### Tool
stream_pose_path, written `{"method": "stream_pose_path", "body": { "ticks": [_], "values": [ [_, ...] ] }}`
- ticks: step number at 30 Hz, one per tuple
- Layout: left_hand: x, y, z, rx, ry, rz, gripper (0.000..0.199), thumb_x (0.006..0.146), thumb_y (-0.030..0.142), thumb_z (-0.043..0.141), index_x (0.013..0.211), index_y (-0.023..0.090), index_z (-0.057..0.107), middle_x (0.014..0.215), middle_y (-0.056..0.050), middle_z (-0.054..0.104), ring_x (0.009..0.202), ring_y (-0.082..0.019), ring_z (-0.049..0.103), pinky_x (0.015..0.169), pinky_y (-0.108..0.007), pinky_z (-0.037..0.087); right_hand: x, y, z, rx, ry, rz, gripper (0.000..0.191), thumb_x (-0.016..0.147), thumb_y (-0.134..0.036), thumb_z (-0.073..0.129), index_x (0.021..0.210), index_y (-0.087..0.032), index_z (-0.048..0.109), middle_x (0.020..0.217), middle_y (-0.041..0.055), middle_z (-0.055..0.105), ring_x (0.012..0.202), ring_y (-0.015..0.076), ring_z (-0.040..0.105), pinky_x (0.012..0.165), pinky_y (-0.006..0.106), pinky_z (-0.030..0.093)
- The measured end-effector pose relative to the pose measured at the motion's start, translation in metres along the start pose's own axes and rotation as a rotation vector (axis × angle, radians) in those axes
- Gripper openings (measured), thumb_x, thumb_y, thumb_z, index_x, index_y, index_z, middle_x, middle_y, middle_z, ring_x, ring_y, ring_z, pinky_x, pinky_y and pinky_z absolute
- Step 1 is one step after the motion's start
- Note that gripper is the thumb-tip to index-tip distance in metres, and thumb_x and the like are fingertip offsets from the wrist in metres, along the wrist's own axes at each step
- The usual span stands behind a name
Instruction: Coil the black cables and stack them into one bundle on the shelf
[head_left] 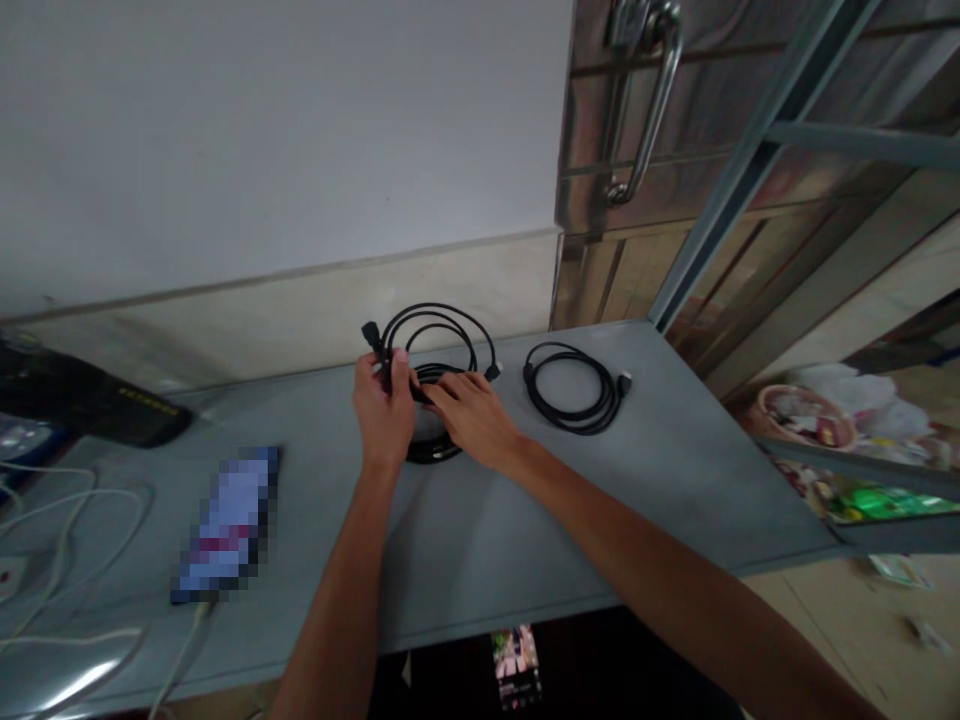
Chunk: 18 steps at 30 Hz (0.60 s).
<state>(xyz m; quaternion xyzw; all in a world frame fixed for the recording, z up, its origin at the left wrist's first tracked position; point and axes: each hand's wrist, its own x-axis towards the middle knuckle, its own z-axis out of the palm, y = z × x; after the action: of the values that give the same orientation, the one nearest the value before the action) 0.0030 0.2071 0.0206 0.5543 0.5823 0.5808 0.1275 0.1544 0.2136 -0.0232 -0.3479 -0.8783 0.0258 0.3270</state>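
Note:
Loops of black cable (431, 452) lie on the grey table in front of me, partly hidden by my hands. My left hand (384, 405) is closed on the cable near its left side, and a black plug (371, 335) sticks up above the fingers. My right hand (469, 410) grips a dark part of the same cable, close to the left one. A second connector (493, 371) shows just beyond the right fingers. To the right, a separate coiled black cable (574, 413) rests flat, with its connector (624, 384) at the coil's right side.
A blurred-out phone-like device (229, 520) lies at left with a white cord. Farther left are a black object (97, 400) and white cables (75, 520). The wall borders the table's back; a grey metal frame (720, 230) and a basket (802, 415) stand right.

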Motion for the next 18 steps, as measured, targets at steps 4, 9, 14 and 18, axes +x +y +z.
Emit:
{"method": "stream_pose_path", "body": {
  "ticks": [4, 9, 14, 18],
  "values": [
    [0.000, 0.001, -0.002, -0.037, 0.050, -0.042, 0.046, 0.092, 0.053, 0.080, 0.119, 0.018, 0.067, 0.089, -0.002, 0.071, 0.076, -0.017, 0.068, 0.072, -0.028, 0.055, 0.001, 0.000, -0.003, 0.003, 0.030, -0.061, 0.039, 0.118, -0.021, 0.044, 0.153, -0.022, 0.061, 0.124, 0.0106, 0.070, 0.118, 0.0262, 0.063, 0.109, 0.045, 0.051],
    [0.012, -0.021, -0.011, 0.140, 0.140, -0.054, 0.048, 0.079, 0.023, 0.078, 0.126, 0.018, 0.065, 0.107, -0.005, 0.073, 0.096, -0.022, 0.072, 0.094, -0.037, 0.061, -0.001, -0.003, -0.001, -0.002, 0.001, -0.140, 0.035, 0.117, -0.018, 0.048, 0.147, -0.020, 0.065, 0.121, 0.0105, 0.069, 0.117, 0.0244, 0.062, 0.110, 0.043, 0.050],
    [0.024, -0.047, -0.019, 0.329, 0.028, -0.154, 0.050, 0.072, 0.014, 0.072, 0.121, 0.018, 0.065, 0.119, -0.009, 0.072, 0.118, -0.031, 0.072, 0.114, -0.049, 0.057, -0.004, -0.006, 0.001, 0.005, -0.052, -0.196, 0.029, 0.119, -0.027, 0.049, 0.137, -0.016, 0.068, 0.118, 0.0113, 0.069, 0.112, 0.0227, 0.063, 0.101, 0.039, 0.050],
    [0.022, -0.057, -0.019, 0.423, -0.043, -0.104, 0.071, 0.069, 0.008, 0.067, 0.139, 0.014, 0.060, 0.134, -0.016, 0.068, 0.134, -0.035, 0.065, 0.125, -0.054, 0.050, -0.005, -0.007, -0.001, 0.031, -0.091, -0.212, 0.044, 0.118, -0.051, 0.050, 0.134, -0.015, 0.070, 0.116, 0.0106, 0.070, 0.110, 0.0238, 0.064, 0.099, 0.040, 0.050]
  ]
}}
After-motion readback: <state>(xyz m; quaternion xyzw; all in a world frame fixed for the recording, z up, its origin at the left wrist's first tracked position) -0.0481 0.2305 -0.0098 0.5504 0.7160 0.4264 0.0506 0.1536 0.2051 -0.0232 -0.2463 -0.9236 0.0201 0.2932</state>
